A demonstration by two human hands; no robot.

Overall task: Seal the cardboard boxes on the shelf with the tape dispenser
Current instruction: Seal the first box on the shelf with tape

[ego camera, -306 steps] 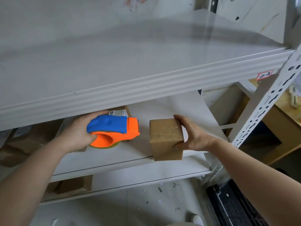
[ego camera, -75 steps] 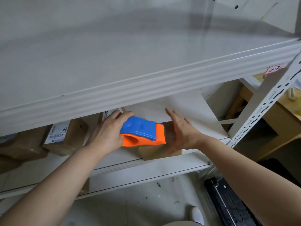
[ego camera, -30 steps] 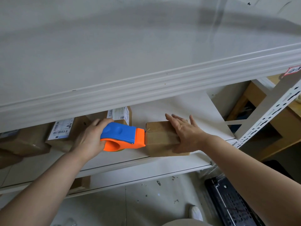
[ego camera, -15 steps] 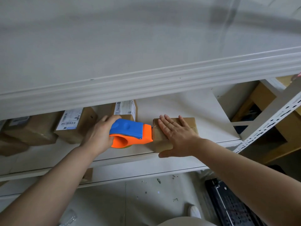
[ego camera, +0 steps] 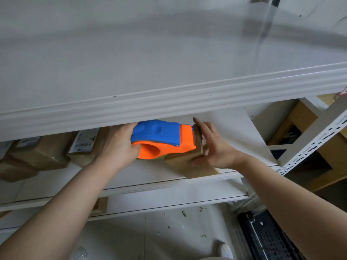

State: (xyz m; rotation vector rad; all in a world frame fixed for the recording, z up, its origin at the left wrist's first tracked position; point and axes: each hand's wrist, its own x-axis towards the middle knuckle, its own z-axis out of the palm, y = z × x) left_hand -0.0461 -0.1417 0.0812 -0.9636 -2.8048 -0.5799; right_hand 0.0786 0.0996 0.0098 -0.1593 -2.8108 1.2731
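Observation:
A small brown cardboard box (ego camera: 195, 168) stands at the front edge of the middle shelf (ego camera: 142, 175). My left hand (ego camera: 116, 147) grips the blue and orange tape dispenser (ego camera: 161, 138), which lies over the box's top with its orange nose at the far side. My right hand (ego camera: 212, 145) rests against the box's right side with straight fingers and the thumb on its front face. Most of the box's top is hidden by the dispenser.
Other brown boxes with white labels (ego camera: 84, 147) (ego camera: 39, 152) stand further left on the same shelf. The white upper shelf (ego camera: 169, 102) overhangs close above my hands. A perforated white post (ego camera: 315, 139) rises at the right. A black crate (ego camera: 266, 237) sits on the floor.
The tape dispenser has moved right from the box's left edge onto its top. My right hand has slid from the top of the box to its right side.

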